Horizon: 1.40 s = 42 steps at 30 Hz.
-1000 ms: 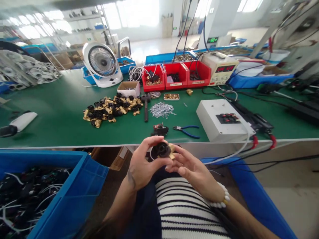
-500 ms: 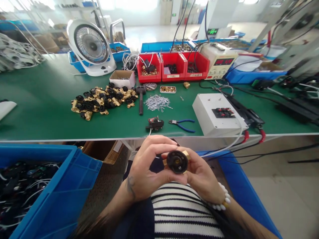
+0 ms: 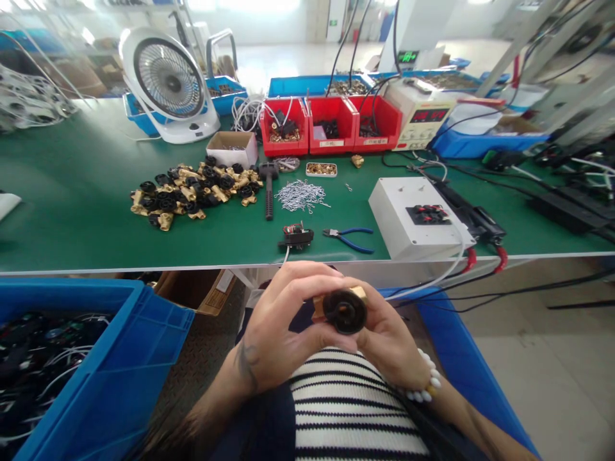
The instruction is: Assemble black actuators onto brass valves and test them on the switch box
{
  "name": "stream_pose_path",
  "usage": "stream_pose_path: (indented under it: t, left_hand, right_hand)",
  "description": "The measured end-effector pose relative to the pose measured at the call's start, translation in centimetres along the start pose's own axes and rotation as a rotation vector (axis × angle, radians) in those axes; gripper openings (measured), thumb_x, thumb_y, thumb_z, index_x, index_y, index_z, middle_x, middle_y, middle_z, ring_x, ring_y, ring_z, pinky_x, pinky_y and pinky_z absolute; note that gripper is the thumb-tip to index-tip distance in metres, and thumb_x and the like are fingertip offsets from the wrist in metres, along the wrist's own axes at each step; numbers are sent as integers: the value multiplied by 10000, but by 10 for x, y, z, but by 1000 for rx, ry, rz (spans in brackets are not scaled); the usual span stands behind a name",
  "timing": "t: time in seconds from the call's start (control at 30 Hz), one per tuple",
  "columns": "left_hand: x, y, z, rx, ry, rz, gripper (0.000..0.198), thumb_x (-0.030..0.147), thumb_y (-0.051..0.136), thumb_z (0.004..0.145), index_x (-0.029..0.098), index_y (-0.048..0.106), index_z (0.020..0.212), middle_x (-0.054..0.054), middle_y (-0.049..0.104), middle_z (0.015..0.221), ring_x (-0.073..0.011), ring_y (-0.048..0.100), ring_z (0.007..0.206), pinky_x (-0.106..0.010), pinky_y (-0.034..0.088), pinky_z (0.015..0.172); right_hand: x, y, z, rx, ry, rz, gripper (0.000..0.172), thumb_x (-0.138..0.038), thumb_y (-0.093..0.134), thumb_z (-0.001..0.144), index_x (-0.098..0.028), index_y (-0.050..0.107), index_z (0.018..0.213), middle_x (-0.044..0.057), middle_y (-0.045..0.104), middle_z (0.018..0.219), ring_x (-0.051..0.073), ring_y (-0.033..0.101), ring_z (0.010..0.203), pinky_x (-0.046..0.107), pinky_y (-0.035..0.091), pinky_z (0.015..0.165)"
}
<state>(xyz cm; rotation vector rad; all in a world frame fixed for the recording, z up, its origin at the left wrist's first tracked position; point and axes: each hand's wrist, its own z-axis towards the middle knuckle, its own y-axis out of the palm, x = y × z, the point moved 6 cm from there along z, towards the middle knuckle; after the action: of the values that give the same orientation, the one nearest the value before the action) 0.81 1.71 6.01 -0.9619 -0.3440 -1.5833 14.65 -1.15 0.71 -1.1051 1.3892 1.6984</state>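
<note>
Both hands hold one small part over my lap, below the table's front edge: a brass fitting with a round black cap [image 3: 344,310] facing the camera. My left hand [image 3: 283,320] wraps it from the left, thumb under the cap. My right hand [image 3: 390,336], with a bead bracelet at the wrist, cups it from the right. On the green table [image 3: 72,211] lies a heap of similar brass-and-black fittings [image 3: 192,192].
On the table: a small black module [image 3: 296,237], blue-handled pliers [image 3: 346,237], a white switch box [image 3: 417,218], metal pins [image 3: 300,194], a black tool [image 3: 268,189], red bins [image 3: 331,125], a fan [image 3: 166,83]. A blue crate of wired parts [image 3: 86,365] stands at my left.
The hands brought the fitting lower and closer, and turned it so the black cap faces the camera. The view tilted down slightly.
</note>
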Motion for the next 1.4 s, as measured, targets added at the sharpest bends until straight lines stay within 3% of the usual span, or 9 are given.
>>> stream_pose_path:
  t: [0.13,0.27,0.4,0.53,0.73,0.87,1.07,1.23,1.4]
  left_hand:
    - [-42,-30,20,160,-280,310,456,511,378,1002,193,576,1264,-101,651,1145,-216,643,1006,-373,524,900]
    - [-92,-17,42,37,-541,733,469,462,525,949,161,606,1299,-193,598,1247,-368,597,1105,-546,451,971]
    - [-131,18,46,43,-624,640,556,414,751,793,147,628,1264,-237,525,1352,-472,504,1207,-634,371,1017]
    - [-148,22,43,124,-636,429,397,359,710,795,160,639,1132,-159,589,1243,-374,515,1218,-546,360,1088]
    - [-115,8,33,138,-659,-119,448,372,344,924,176,530,1281,-75,686,1088,-217,689,949,-360,587,790]
    - [-83,15,22,242,-553,-493,462,469,445,955,294,526,1375,-39,657,1264,-221,643,1126,-364,541,942]
    - [-56,20,16,207,-292,-311,438,447,457,1000,319,506,1415,-17,546,1455,-229,468,1373,-402,310,1195]
    - [-42,17,14,240,-198,-163,454,415,451,1007,290,471,1443,-45,563,1437,-218,533,1308,-380,379,1151]
    - [-43,17,11,262,-254,-46,465,446,435,1005,282,472,1439,-55,569,1428,-219,545,1289,-393,390,1145]
  right_hand:
    - [4,-9,4,93,-11,63,343,-354,762,833,-313,631,1147,20,684,1152,123,653,857,282,539,857]
    - [10,-15,7,191,23,109,350,-396,773,814,-267,620,1101,36,698,1106,114,641,798,268,534,805]
    - [14,-17,8,231,95,123,405,-441,773,799,-229,602,1098,37,713,969,103,606,705,238,516,688]
    - [18,-19,8,249,132,119,415,-425,790,783,-214,605,1089,26,712,933,82,592,678,206,498,656]
    - [23,-14,10,211,162,118,418,-416,755,819,-208,602,1148,32,701,969,94,626,732,226,526,702]
    - [22,-9,11,179,162,85,438,-426,746,824,-207,591,1169,27,692,939,106,642,735,246,535,716]
    - [15,-6,8,144,187,132,357,-414,722,845,-195,631,1112,36,699,884,95,611,668,214,510,630]
    - [12,-1,6,161,183,108,351,-428,729,832,-188,637,1072,31,700,869,88,607,630,212,524,607]
    - [10,-1,8,207,87,-41,360,-398,755,814,-216,616,1092,-2,684,816,108,648,648,257,575,667]
